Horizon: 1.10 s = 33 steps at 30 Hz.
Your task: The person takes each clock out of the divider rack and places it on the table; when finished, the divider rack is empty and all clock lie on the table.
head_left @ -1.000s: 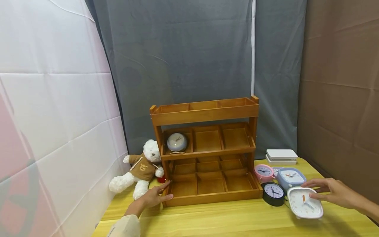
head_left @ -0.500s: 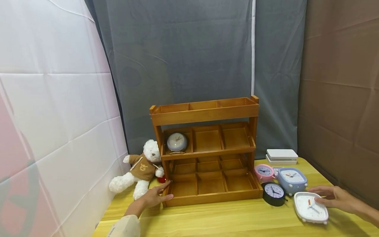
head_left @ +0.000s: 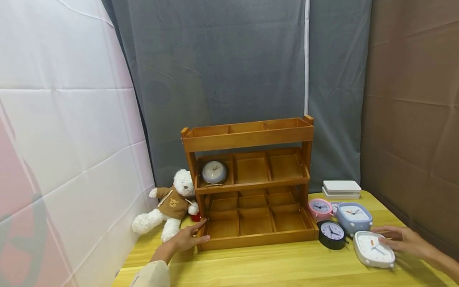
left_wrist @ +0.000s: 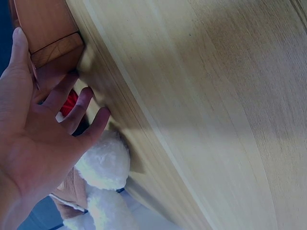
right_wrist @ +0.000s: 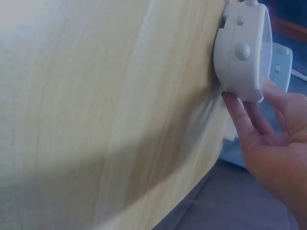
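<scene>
At the right of the head view my right hand holds a white alarm clock by its right side, thumb at the face edge. In the right wrist view the clock lies back on the tabletop, fingertips at its lower side. My left hand touches the lower left front corner of a wooden tiered shelf. Its fingers are spread and nearly straight in the left wrist view. A round blue-grey clock stands in the middle tier's left compartment.
Beside the white clock are a blue alarm clock, a black one and a pink one. White boxes lie behind them. A white teddy bear in a brown hoodie sits left of the shelf, near a red object.
The white alarm clock has moved down and slightly right with my right hand, from tilted up to lying on the table. The blue clock shifted slightly. My left hand has not moved.
</scene>
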{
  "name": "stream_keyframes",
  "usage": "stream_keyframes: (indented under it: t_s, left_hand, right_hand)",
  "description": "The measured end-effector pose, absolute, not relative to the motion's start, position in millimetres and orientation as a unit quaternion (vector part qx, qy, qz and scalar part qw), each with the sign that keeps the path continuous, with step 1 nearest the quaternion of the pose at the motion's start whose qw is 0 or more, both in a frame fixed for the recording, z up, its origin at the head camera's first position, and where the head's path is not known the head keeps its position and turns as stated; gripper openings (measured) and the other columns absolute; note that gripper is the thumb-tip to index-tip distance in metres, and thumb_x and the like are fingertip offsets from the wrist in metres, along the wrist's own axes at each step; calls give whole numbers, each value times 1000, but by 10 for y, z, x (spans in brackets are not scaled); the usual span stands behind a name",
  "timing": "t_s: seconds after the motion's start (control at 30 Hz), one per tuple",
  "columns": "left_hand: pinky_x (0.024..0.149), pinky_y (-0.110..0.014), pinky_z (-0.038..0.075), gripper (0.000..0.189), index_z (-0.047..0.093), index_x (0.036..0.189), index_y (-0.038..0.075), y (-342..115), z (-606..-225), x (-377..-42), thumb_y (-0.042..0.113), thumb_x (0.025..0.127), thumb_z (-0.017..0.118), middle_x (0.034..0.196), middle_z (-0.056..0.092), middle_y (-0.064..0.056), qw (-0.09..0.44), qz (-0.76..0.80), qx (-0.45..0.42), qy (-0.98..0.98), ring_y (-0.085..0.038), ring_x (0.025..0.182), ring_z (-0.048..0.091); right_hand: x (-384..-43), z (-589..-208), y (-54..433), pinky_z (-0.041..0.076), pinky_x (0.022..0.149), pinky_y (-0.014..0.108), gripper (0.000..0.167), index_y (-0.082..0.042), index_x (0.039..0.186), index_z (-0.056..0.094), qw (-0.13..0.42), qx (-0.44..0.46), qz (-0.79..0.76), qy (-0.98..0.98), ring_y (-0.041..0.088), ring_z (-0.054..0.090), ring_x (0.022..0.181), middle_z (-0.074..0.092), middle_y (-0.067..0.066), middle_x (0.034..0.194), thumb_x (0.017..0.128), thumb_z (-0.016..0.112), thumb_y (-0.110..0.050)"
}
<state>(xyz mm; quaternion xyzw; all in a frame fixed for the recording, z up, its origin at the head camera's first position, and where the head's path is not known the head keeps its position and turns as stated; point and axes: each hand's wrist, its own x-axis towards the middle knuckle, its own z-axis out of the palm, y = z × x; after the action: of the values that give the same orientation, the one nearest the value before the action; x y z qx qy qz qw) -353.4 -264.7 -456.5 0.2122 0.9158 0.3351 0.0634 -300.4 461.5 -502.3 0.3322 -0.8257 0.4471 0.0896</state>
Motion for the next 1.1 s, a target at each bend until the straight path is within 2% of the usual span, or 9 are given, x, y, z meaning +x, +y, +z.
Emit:
stream_keyframes:
  t_s: [0.2, 0.37, 0.6, 0.73, 1.0, 1.1]
  left_hand:
    - [106, -66, 43, 77, 37, 158, -3, -2656, -4582, -3540, 35, 100, 72, 150, 42, -40, 60, 332, 212, 917, -61, 126, 53]
    - [106, -66, 43, 77, 37, 158, -2, -2652, -4596, -3547, 35, 100, 71, 151, 42, -39, 61, 332, 211, 918, -61, 127, 53]
    - [106, -67, 43, 77, 38, 158, -2, -2644, -4595, -3548, 35, 100, 72, 150, 43, -40, 59, 332, 210, 918, -61, 126, 53]
    - [106, -67, 43, 77, 37, 158, -2, -2644, -4582, -3540, 35, 100, 71, 151, 42, -39, 59, 333, 210, 917, -61, 126, 53]
    - [107, -67, 42, 77, 36, 158, -3, -2644, -4564, -3523, 34, 101, 71, 151, 41, -40, 64, 341, 214, 913, -63, 127, 51]
    - [107, -67, 42, 77, 37, 158, -3, -2646, -4565, -3523, 35, 101, 71, 152, 41, -39, 63, 341, 215, 913, -63, 127, 51]
  right_hand:
    - [-3057, -5045, 4591, 51, 80, 9, 48, -12, 128, 73, 101, 341, 442, -823, -8, 64, 108, 67, -25, 126, 92, 63, 18]
    - [-3029, -5032, 4543, 48, 79, 6, 43, -12, 123, 76, 128, 311, 425, -840, -11, 63, 106, 70, -24, 120, 91, 66, 16]
    - [-2937, -4959, 4491, 46, 77, 4, 22, -3, 115, 77, 147, 209, 384, -887, -15, 61, 101, 74, -23, 109, 94, 73, 1]
    - [-2909, -4899, 4497, 49, 74, 6, 20, 3, 114, 75, 136, 188, 385, -893, -15, 63, 96, 75, -21, 106, 95, 74, -2]
    - [-2869, -4758, 4451, 54, 73, 13, 27, 10, 118, 71, 103, 184, 385, -899, -11, 66, 95, 80, -6, 104, 98, 72, -7]
    - [-2857, -4702, 4388, 53, 72, 12, 28, 7, 117, 73, 111, 174, 370, -906, -11, 66, 94, 80, -2, 101, 96, 75, -11]
